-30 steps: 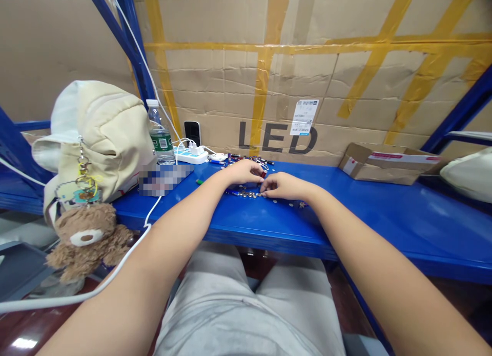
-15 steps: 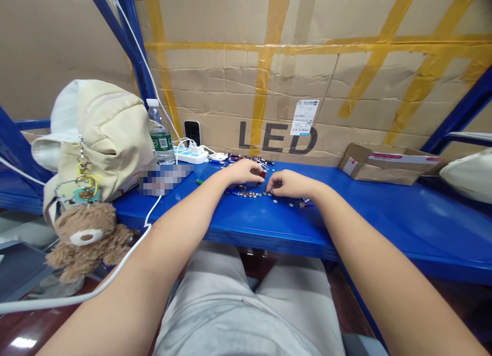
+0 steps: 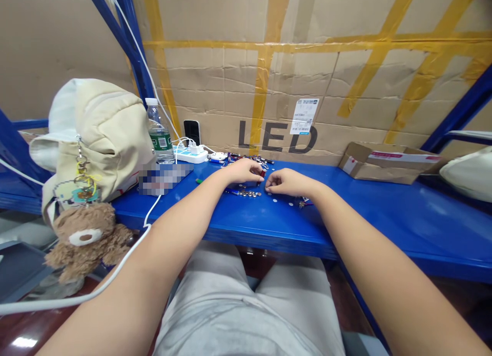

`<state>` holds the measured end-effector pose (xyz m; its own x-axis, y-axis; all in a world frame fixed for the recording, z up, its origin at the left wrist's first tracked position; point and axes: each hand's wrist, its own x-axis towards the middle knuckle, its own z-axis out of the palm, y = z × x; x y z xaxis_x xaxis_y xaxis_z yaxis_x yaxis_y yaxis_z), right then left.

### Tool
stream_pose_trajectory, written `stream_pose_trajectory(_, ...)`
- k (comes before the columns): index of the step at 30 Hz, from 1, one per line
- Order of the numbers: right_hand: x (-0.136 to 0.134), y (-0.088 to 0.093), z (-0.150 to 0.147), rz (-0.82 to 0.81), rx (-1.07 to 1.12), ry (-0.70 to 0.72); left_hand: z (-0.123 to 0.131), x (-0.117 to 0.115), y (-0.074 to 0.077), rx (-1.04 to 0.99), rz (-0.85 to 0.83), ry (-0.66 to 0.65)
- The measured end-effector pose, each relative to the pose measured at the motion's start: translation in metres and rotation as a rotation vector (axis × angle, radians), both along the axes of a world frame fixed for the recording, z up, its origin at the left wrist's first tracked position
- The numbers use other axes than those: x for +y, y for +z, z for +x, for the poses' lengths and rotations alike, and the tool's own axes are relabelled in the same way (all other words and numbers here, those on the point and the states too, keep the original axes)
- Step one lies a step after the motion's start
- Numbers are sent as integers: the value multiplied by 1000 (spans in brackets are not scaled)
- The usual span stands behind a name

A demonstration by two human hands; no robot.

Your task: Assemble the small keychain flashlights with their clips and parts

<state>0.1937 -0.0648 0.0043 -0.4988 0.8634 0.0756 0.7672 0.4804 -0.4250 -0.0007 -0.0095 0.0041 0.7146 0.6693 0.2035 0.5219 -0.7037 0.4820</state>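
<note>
Two bare hands low over a glossy blue metal shelf (image 3: 384, 212), fingertips turned toward each other and just apart. Left hand (image 3: 245, 171) arched, fingers curled; at its fingertips, a small red piece (image 3: 263, 174), too small to make out in shape. Pinched or merely touched: impossible to tell. Right hand (image 3: 290, 182) loosely curled, fingertips pointing down near the shelf surface, close to a small pale disc (image 3: 269, 193); spread or pressed together, likewise impossible to tell from this angle. On the shelf, in front of the left hand, a short row of small shiny silvery round pieces (image 3: 249, 194), with a slim blue stick-like piece (image 3: 231, 191) at its left end. Nearer the front edge, two flat whitish discs (image 3: 291, 204); just beside the right wrist, a small dark cluster (image 3: 303, 204). Beyond the left hand, a jumble of small dark and metallic pieces (image 3: 263, 161). Farther left, a white plastic power strip (image 3: 188, 155), a clear green-labelled bottle (image 3: 161, 140) standing upright, and a cream fabric backpack (image 3: 111, 125). Well to the right, an open brown cardboard box (image 3: 388, 166).
</note>
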Motion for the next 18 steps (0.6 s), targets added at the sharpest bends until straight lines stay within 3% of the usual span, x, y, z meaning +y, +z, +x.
stream_pose_trajectory(7, 6, 4, 5, 229, 66, -160, 0, -1, 0, 16, 15, -6)
stream_pose_trajectory(13, 2, 5, 7, 42, -101, -140, -1, 0, 0, 30, 28, 3)
stream_pose_trajectory(18, -1, 6, 7, -23, -66, -36, 0, -2, 1, 27, 24, -5)
